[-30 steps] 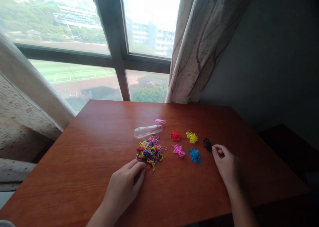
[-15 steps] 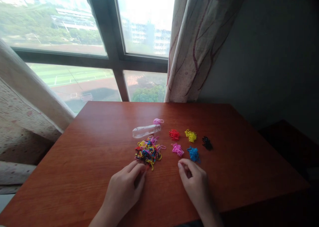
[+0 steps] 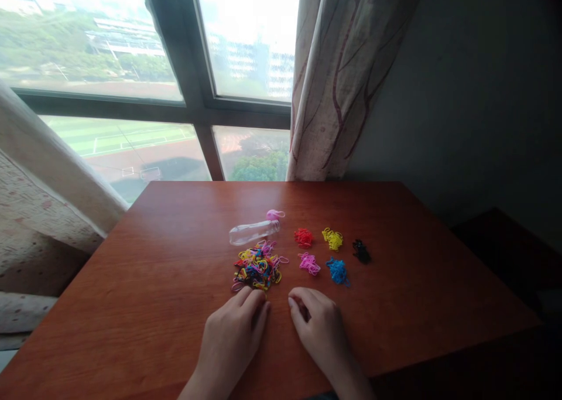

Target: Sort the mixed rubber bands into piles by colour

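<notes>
A mixed heap of small coloured elastic bands (image 3: 259,265) lies on the brown table, slightly left of centre. My left hand (image 3: 235,337) is at its near edge, fingers curled and pressed together; what they hold, if anything, is hidden. To the right of it, my right hand (image 3: 319,327) hovers low with thumb and forefinger closed, and nothing can be made out between them. Beyond it sit single-colour clusters of bands: pink (image 3: 309,264), blue (image 3: 338,270), red (image 3: 302,237), yellow (image 3: 332,239) and black (image 3: 361,252).
Behind the mixed heap a clear plastic bottle (image 3: 251,233) lies on its side, a pink cap with a loop (image 3: 274,214) beside its mouth. The wooden table (image 3: 144,283) reaches to a window with curtains (image 3: 338,84) at the far side.
My right hand has moved left, away from the blue and pink clusters and closer to my left hand. The left hand has shifted slightly right along the heap's near edge. The view has shifted slightly.
</notes>
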`<state>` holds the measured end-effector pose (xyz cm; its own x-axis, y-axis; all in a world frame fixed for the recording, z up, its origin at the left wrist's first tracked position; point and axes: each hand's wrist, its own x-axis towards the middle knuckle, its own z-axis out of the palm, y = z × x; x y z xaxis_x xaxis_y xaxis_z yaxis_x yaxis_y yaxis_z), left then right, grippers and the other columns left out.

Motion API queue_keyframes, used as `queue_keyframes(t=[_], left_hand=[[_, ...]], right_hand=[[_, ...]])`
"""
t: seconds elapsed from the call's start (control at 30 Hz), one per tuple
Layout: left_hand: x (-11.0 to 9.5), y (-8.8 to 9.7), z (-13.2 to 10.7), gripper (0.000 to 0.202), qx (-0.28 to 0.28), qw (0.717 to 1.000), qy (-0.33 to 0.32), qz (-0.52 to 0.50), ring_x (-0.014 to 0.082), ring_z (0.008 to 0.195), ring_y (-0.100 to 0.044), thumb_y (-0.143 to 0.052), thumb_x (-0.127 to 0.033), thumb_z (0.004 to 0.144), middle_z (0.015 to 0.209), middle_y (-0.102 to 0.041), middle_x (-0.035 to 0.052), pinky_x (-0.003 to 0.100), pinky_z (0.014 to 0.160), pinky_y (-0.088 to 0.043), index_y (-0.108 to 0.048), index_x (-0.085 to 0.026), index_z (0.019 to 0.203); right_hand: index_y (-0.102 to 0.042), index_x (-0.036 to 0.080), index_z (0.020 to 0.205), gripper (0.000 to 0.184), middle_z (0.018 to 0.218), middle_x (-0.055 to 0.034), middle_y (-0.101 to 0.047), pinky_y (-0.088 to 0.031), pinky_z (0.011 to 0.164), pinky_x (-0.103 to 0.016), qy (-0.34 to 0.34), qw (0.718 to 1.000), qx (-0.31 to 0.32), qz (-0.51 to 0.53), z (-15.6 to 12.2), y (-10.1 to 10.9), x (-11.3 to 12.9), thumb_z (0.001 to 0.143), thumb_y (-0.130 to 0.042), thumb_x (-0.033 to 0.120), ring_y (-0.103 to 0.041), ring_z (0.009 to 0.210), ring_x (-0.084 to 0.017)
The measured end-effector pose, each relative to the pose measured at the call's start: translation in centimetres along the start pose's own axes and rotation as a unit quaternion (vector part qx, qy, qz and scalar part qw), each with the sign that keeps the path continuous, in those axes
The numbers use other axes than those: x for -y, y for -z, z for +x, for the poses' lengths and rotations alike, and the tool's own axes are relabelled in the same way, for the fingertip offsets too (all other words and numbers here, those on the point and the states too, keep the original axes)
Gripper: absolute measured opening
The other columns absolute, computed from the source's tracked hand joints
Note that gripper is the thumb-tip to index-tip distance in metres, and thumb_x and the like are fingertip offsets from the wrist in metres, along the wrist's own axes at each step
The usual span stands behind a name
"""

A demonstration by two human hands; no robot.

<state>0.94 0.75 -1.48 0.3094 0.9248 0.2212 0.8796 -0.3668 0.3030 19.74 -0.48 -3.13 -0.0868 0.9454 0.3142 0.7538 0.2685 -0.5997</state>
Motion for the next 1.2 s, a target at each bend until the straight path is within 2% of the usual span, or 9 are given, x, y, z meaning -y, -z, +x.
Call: queue_keyframes(t=[0.5,0.67,0.77,0.97,1.2], left_hand=[[0.5,-0.12,-0.28,0.018,-0.022,0.999,-0.001,-0.026,0.0157,0.071,-0.068,-0.046,-0.026,0.094,0.082,-0.071,-0.0002,0.023,0.059,-0.046,-0.063,-0.025,0.088],[0.73,0.19,-0.52,0.016,-0.051,0.997,0.028,-0.047,0.0152,0.073,-0.071,-0.047,-0.029,0.094,0.093,-0.074,-0.0013,0.022,0.06,-0.049,-0.063,-0.026,0.093],[0.65,0.4,-0.57,0.016,-0.063,0.997,0.044,-0.025,0.0152,0.073,-0.071,-0.046,-0.029,0.094,0.098,-0.074,-0.0014,0.022,0.058,-0.048,-0.063,-0.027,0.095],[0.4,0.39,-0.5,0.017,-0.04,0.998,0.056,0.012,0.0166,0.071,-0.071,-0.047,-0.027,0.094,0.095,-0.075,-0.0022,0.023,0.053,-0.046,-0.064,-0.027,0.092],[0.81,0.84,-0.02,0.017,-0.061,0.993,0.065,-0.082,0.0115,0.062,-0.066,-0.049,-0.031,0.094,0.083,-0.07,-0.003,0.021,0.057,-0.046,-0.064,-0.025,0.089]], right_hand=[[-0.063,0.023,0.085,0.015,0.075,0.0001,-0.067,-0.044,0.064,-0.024,-0.007,1.0,-0.005,0.015,0.14,0.23,0.26,0.091,-0.051,0.016,-0.064,0.068,-0.016],[-0.063,0.022,0.084,0.015,0.074,0.0008,-0.067,-0.043,0.063,-0.023,-0.005,1.0,-0.008,0.018,0.19,0.27,0.27,0.091,-0.051,0.015,-0.064,0.067,-0.015],[-0.063,0.022,0.085,0.015,0.074,0.0006,-0.067,-0.042,0.064,-0.023,-0.009,1.0,-0.006,0.02,0.19,0.31,0.3,0.091,-0.051,0.015,-0.063,0.067,-0.015],[-0.063,0.022,0.086,0.015,0.076,0.0005,-0.067,-0.041,0.065,-0.025,-0.017,0.999,0.004,0.027,0.12,0.38,0.45,0.091,-0.051,0.015,-0.063,0.069,-0.016],[-0.063,0.022,0.085,0.016,0.074,0.0011,-0.065,-0.039,0.064,-0.025,-0.023,0.999,0.01,0.03,0.17,0.28,0.34,0.091,-0.05,0.015,-0.061,0.068,-0.016]])
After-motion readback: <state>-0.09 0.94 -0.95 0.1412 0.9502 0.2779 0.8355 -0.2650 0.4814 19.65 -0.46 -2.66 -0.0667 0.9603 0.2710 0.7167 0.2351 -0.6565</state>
